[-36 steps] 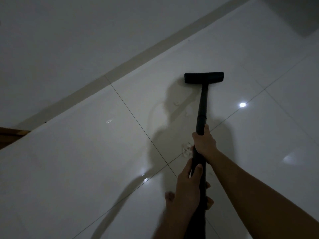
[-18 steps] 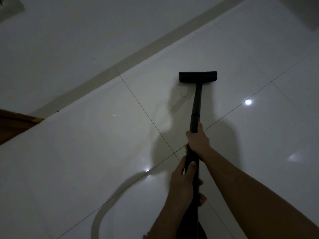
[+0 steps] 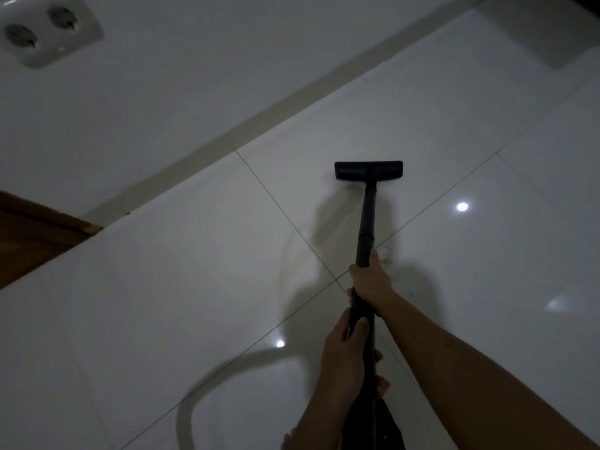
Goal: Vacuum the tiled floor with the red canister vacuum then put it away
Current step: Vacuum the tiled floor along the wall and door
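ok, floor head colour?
Black, like the wand; the floor head shows clearly against the pale tiles in the head view.

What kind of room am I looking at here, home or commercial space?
Probably a room in a home, dimly lit. Glossy white floor tiles meet a pale skirting strip under a white wall carrying a white double power socket, with a brown wooden door edge at left.

Ahead of the right hand [image 3: 370,280] the wand [image 3: 367,222] runs to the nozzle [image 3: 368,170], flat on the floor [image 3: 194,287]. Open tile lies to either side of both hands. Beyond the nozzle, the wall [image 3: 162,92] and its skirting [image 3: 259,121] close the way. Far to the left hand's [image 3: 344,358] side, a wooden edge [image 3: 29,235] juts in.
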Available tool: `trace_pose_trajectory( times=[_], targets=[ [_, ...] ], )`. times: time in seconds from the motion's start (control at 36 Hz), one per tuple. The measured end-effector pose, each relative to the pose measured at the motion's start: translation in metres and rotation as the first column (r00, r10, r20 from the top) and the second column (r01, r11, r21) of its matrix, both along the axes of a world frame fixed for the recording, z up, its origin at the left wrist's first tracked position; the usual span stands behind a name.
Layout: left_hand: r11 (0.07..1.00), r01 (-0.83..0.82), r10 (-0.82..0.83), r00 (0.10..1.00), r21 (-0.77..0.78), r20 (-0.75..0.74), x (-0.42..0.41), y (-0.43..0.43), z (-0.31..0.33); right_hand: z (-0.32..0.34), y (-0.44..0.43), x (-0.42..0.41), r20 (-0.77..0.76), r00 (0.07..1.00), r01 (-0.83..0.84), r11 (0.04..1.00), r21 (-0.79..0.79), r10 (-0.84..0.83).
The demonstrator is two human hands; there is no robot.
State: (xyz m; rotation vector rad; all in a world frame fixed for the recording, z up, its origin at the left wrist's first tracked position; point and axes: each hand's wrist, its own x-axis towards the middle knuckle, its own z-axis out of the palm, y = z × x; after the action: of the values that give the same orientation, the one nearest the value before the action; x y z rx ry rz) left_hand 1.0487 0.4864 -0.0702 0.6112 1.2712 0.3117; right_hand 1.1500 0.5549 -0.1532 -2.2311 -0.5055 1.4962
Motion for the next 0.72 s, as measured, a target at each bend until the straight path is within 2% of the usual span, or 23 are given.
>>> trace_pose_trajectory(
  times=[0.17,0.33,0.56,0.72],
  targets=[
    [1.000,-0.020,0.021,0.999,-0.019,0.043,-0.029,-0.039,0.008,0.002,-0.040,-0.028,-0.014,0.999,0.045,0.999,-0.031,-0.045],
    [1.000,0.021,-0.020,1.000,0.022,-0.015,-0.046,-0.072,0.000,0.006,-0.073,-0.044,0.008,1.000,0.021,1.000,-0.010,-0.021],
    [0.998,-0.004,0.005,1.000,-0.067,0.019,-0.041,-0.103,0.000,-0.001,-0.105,-0.039,0.034,0.999,-0.015,0.999,-0.036,0.016],
    [0.997,-0.032,0.032,0.999,-0.072,0.002,-0.026,-0.132,-0.001,-0.003,-0.129,-0.027,0.039,0.997,-0.062,0.996,-0.065,0.065]
  ],
)
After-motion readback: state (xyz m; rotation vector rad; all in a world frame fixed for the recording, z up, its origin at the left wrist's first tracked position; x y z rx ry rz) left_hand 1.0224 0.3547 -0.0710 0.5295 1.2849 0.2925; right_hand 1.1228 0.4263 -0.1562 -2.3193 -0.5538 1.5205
